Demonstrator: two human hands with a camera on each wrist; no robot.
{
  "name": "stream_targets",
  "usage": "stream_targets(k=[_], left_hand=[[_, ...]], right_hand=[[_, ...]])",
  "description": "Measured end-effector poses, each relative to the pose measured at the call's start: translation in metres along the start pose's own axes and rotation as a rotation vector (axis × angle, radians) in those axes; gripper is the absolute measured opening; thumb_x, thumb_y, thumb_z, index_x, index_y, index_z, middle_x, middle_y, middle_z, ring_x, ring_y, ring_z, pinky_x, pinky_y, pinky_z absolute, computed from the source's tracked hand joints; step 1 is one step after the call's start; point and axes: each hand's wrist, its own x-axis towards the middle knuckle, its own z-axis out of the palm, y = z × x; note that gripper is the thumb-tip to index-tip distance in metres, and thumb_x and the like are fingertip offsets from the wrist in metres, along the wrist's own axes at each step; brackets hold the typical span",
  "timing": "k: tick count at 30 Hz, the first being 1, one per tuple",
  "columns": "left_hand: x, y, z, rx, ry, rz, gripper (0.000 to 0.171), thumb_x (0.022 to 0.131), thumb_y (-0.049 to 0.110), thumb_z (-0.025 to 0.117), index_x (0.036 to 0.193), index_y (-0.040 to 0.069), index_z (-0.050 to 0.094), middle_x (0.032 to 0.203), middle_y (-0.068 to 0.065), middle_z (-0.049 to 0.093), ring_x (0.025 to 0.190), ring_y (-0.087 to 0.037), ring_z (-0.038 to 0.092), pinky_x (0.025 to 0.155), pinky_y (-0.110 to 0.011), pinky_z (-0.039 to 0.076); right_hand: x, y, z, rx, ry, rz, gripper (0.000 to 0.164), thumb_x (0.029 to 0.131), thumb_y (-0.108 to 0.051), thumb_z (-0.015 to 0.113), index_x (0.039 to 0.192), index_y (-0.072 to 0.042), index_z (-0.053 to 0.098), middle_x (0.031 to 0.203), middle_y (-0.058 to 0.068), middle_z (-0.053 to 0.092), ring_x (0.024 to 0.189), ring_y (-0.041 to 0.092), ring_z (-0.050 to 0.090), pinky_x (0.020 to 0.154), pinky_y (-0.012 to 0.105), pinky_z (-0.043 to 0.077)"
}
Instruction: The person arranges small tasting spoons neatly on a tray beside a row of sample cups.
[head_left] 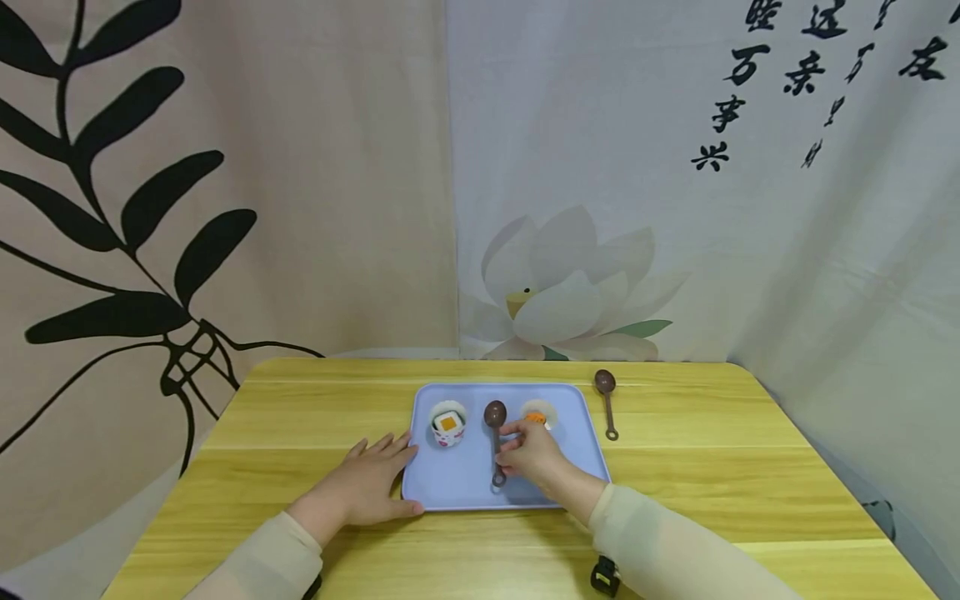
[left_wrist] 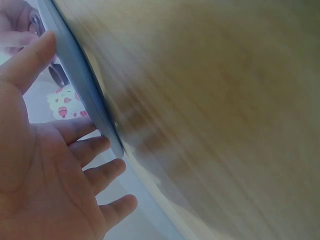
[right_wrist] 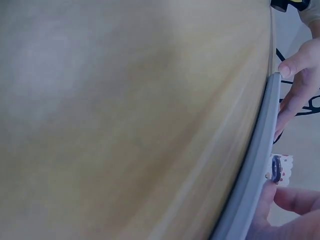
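Head view: right hand [head_left: 536,458] pinched the brown spoon [head_left: 495,413] between the side edges of the tray [head_left: 457,492], ideally lightly, while left hand [head_left: 366,485], fingers apart, steadied its left edge.

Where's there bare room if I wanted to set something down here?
The table looks bare right of the loose spoon, and left of the tray beyond the left hand. On the tray, a narrow patch is free between the patterned cup and the held spoon. It's crowded by the right hand and orange item.
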Motion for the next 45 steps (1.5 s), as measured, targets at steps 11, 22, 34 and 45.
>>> stream_targets(k=[11,22,34,45], left_hand=[[0.0008,-0.0003,0.0006,0.003,-0.001,0.000,0.095,0.083,0.067,0.067,0.150,0.005,0.045,0.161,-0.013,0.032,0.148,-0.040,0.026,0.116,-0.065,0.016],[-0.0007,0.0001,-0.0013,0.003,-0.002,0.000,0.095,0.082,0.068,0.067,0.151,0.005,0.045,0.162,-0.012,0.031,0.148,-0.040,0.026,0.116,-0.065,0.016],[-0.0019,0.0001,-0.0030,0.008,0.000,0.000,0.095,0.082,0.069,0.066,0.150,0.005,0.045,0.161,-0.014,0.032,0.147,-0.040,0.027,0.116,-0.065,0.017],[0.0007,-0.0016,0.0003,0.005,-0.001,0.000,0.094,0.083,0.068,0.067,0.151,0.006,0.045,0.161,-0.013,0.031,0.147,-0.040,0.027,0.115,-0.066,0.017]], right_hand=[[0.0053,0.0047,0.0028,-0.002,-0.021,0.021,0.038,0.082,0.014,0.070,0.118,0.010,0.058,0.081,0.009,0.058,0.064,0.015,0.060,0.059,0.029,0.058],[0.0058,0.0037,0.0041,-0.028,-0.025,0.015,0.038,0.082,0.014,0.070,0.118,0.009,0.058,0.082,0.010,0.059,0.063,0.015,0.059,0.058,0.029,0.058],[0.0080,0.0004,0.0071,-0.032,-0.024,0.014,0.039,0.081,0.015,0.069,0.117,0.010,0.058,0.078,0.008,0.057,0.061,0.015,0.058,0.057,0.029,0.058],[0.0062,0.0017,0.0095,-0.123,-0.012,-0.006,0.036,0.081,0.012,0.070,0.114,0.006,0.059,0.074,0.008,0.060,0.057,0.014,0.061,0.054,0.032,0.058]])
